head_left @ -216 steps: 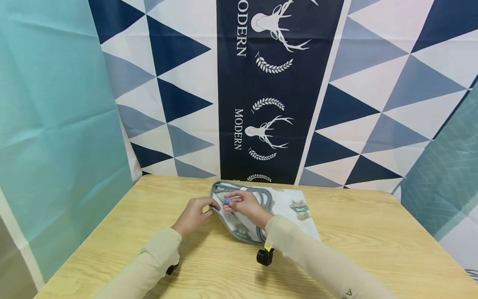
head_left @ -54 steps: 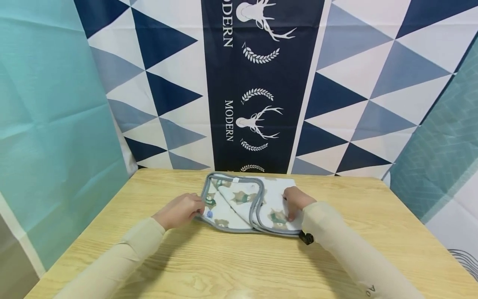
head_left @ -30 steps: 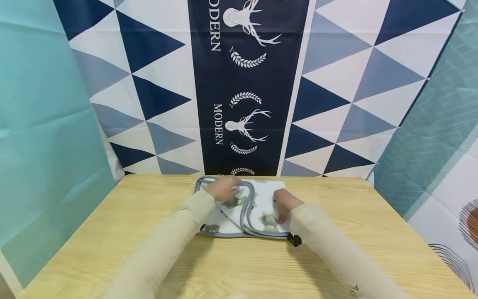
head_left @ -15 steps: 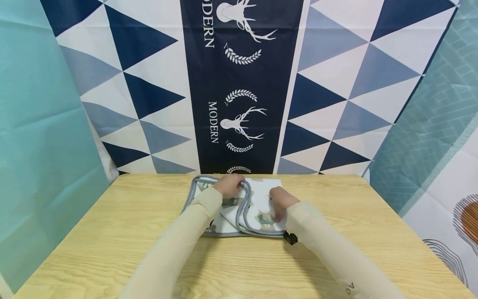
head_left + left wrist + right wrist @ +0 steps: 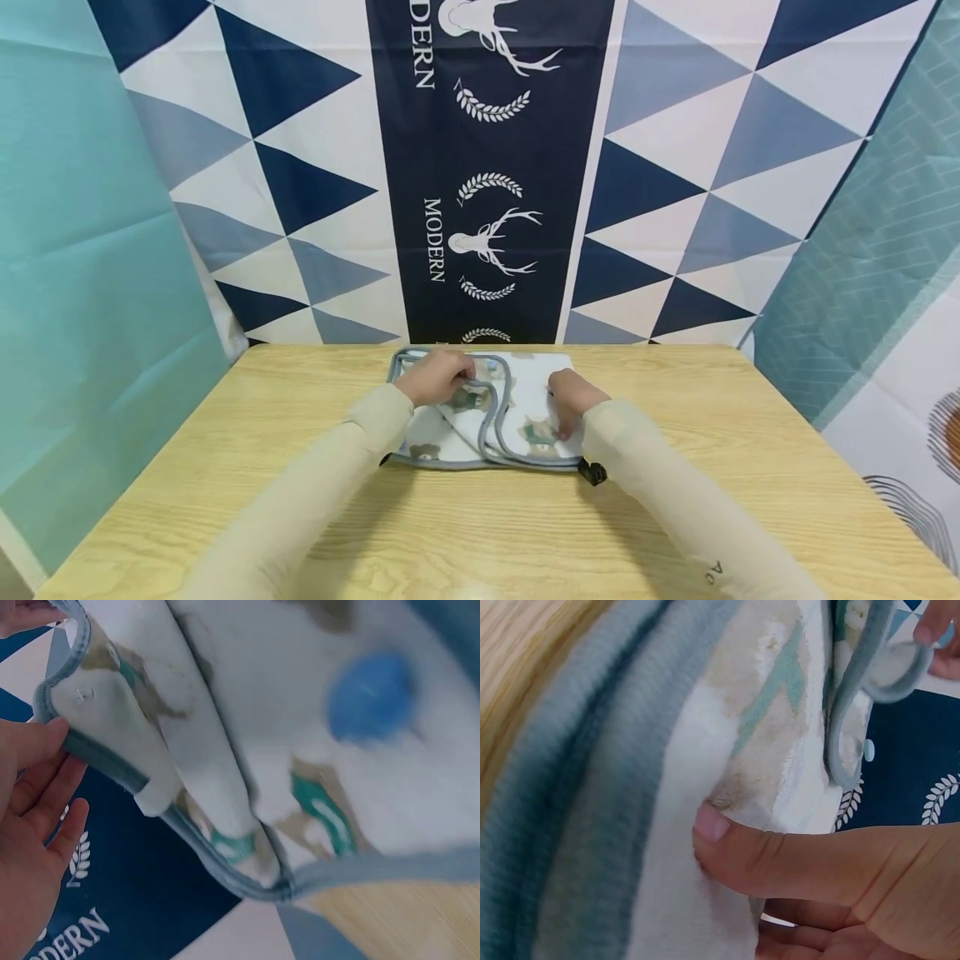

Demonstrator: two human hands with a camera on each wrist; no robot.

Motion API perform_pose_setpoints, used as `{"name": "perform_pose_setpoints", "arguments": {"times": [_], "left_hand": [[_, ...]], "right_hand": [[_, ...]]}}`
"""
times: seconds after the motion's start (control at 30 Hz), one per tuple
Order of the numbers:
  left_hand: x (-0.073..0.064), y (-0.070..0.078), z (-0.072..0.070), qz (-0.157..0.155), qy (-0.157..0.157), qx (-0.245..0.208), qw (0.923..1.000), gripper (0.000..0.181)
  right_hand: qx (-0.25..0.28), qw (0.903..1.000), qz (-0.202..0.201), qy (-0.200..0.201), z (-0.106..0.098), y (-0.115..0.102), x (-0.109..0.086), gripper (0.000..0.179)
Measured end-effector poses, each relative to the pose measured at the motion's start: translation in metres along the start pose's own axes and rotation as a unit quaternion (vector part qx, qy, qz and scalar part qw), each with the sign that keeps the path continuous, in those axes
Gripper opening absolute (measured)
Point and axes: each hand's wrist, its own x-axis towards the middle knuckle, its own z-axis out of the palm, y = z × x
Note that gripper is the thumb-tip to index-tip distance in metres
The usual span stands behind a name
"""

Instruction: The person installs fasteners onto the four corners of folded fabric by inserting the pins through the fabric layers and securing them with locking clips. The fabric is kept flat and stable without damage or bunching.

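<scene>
A folded white cloth [image 5: 528, 392] with bear prints and grey-blue piping lies at the table's far edge. My left hand [image 5: 435, 377] pinches the piped edge of its upper layer and holds that edge raised; the left wrist view shows thumb and fingers on the piping [image 5: 105, 759]. A round blue piece [image 5: 373, 696] sits on the cloth there, blurred. My right hand [image 5: 572, 400] grips the cloth's right side, thumb [image 5: 739, 847] on top and the other fingers partly hidden underneath. A small light-blue snap [image 5: 868, 750] shows near the lifted edge.
The wooden table [image 5: 480, 533] spreads in front of the cloth. A patterned fabric backdrop [image 5: 487, 167] hangs directly behind the table's far edge. Teal fabric hangs at the left [image 5: 97, 250] and at the right.
My right hand, earlier pinching the blue piece at the left, now grips the right side. My left hand moved from the left edge onto the upper layer, then drew its edge leftward.
</scene>
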Motion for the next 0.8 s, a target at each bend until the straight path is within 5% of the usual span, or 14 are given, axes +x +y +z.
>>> {"name": "perform_pose_setpoints", "arguments": {"times": [0.33,0.8], "left_hand": [[-0.045,-0.008,-0.027,-0.004,-0.08,0.015,0.9967,0.018],[-0.106,-0.028,-0.042,-0.025,-0.092,0.016,0.9953,0.024]], "right_hand": [[-0.029,0.9994,-0.018,-0.006,-0.001,0.001,0.002,0.071],[-0.015,0.9997,-0.018,-0.011,-0.002,-0.001,-0.001,0.078]]}}
